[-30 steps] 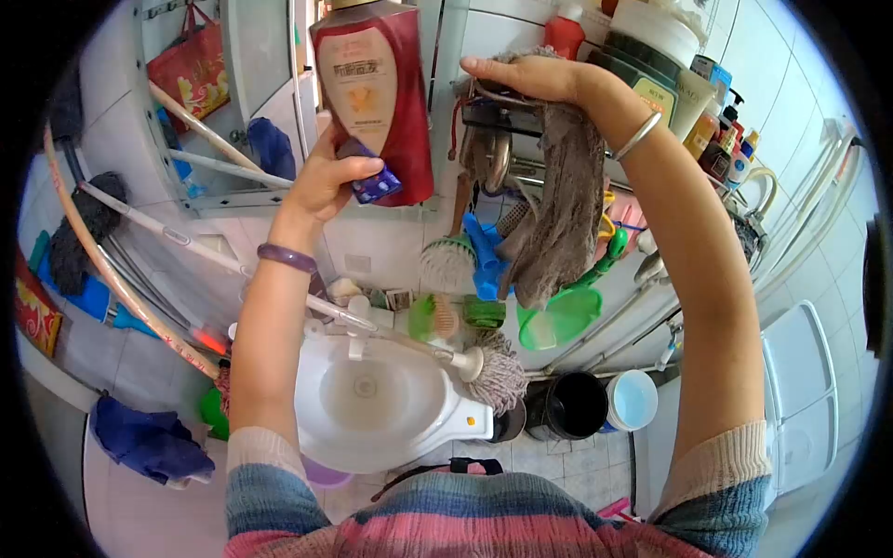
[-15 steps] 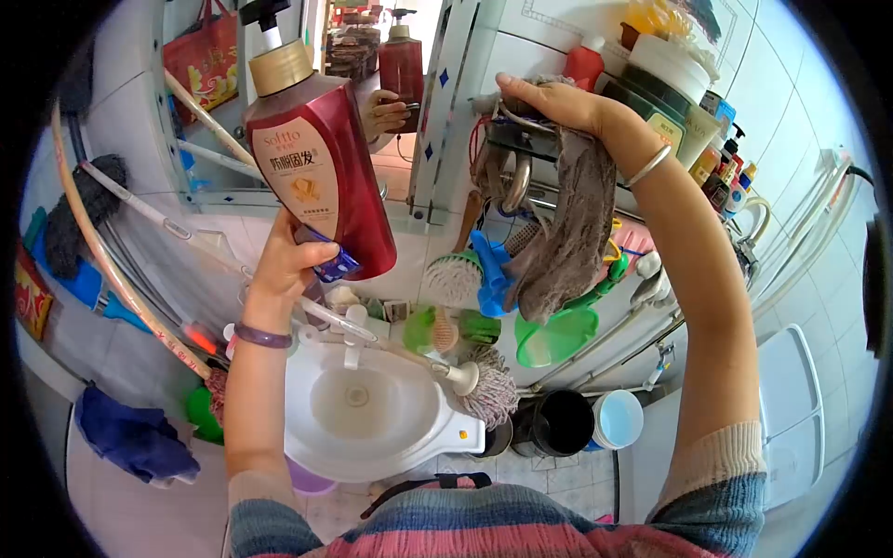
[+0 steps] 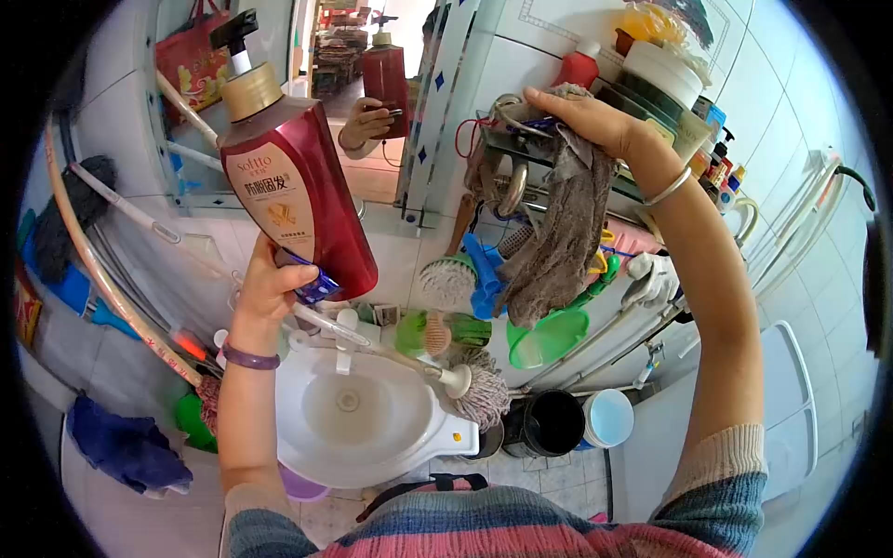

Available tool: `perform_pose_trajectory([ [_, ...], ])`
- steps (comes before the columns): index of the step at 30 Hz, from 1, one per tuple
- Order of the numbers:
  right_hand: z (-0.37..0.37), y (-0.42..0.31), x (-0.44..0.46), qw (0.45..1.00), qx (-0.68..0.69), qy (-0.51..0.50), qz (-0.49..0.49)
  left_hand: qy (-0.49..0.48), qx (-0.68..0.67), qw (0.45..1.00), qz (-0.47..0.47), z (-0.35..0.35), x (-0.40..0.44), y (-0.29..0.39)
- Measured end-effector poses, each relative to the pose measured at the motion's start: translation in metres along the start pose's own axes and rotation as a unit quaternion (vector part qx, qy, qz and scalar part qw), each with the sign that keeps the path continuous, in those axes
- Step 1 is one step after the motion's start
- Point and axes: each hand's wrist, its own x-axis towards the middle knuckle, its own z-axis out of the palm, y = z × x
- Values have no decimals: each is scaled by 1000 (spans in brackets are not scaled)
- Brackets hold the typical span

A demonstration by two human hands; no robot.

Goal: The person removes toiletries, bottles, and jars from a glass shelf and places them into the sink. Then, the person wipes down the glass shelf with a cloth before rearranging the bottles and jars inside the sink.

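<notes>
My left hand (image 3: 272, 284) is closed around the base of a large dark-red shampoo bottle (image 3: 330, 205) with a gold collar and black pump. A small blue packet (image 3: 316, 285) is pinched in the same hand, against the bottle. The bottle is raised in front of the mirror and tilts slightly left. My right hand (image 3: 595, 121) is on a grey cloth (image 3: 563, 232) at a wall-mounted metal rack (image 3: 510, 139); one digit stretches left and the other fingers are mostly hidden. The cloth hangs down over the rack's front.
Below is a white squat toilet (image 3: 363, 418) with a mop (image 3: 482, 391) across it. Black (image 3: 553, 423) and white (image 3: 609, 418) buckets stand to its right. A brush (image 3: 448, 279) and green basin (image 3: 549, 339) hang under the rack. The mirror (image 3: 367, 167) reflects the bottle.
The shampoo bottle and my left hand have shifted slightly left and down in view. My right hand has moved slightly right and down along the rack, still with the cloth.
</notes>
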Motion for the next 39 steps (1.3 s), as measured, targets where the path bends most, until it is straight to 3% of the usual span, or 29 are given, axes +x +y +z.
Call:
perform_pose_trajectory([
  [3, 1, -7, -16, 997, 62, -38, 21, -1, -5, 1000, 11, 5, -1, 0],
  [6, 5, 2, 3, 998, -63, 2, -28, 6, 1, 1000, -3, 3, -2, -2],
  [10, 8, -6, 2, 989, -148, 20, -17, 9, 6, 1000, 0, 5, 0, -5],
  [13, 7, -10, -11, 996, -91, 6, -9, 14, 5, 1000, 1, 7, -2, -4],
  [14, -6, 11, 8, 989, -146, 15, -22, 15, 3, 1000, 8, 6, -4, -4],
  [17, 3, -4, -5, 995, -102, 0, -21, 25, -1, 1000, 8, 4, -8, -5],
  [18, 2, 0, 6, 986, -159, 20, -41, 28, 1, 1000, 2, 3, -9, -4],
  [21, 13, -1, 23, 986, -140, 47, -74, 25, -10, 1000, -1, 9, -10, 0],
  [25, 10, -16, 22, 991, -100, -28, -85, 29, 2, 1000, -6, 5, -13, -2],
  [26, 11, -11, 36, 992, -114, 16, -60, 29, 2, 1000, -3, 6, -14, -2],
  [29, 25, -32, 31, 986, -155, 9, -62, 33, -4, 999, 1, 5, -16, -4],
  [33, 8, -1, 74, 960, -223, 3, -171, 33, -13, 999, -8, 6, -20, -3],
  [36, 18, -37, 19, 973, -224, -3, -51, 29, -12, 999, 0, 13, -21, -1],
  [39, 13, -20, 24, 968, -245, 29, -52, 37, -6, 999, -2, 10, -23, -3],
])
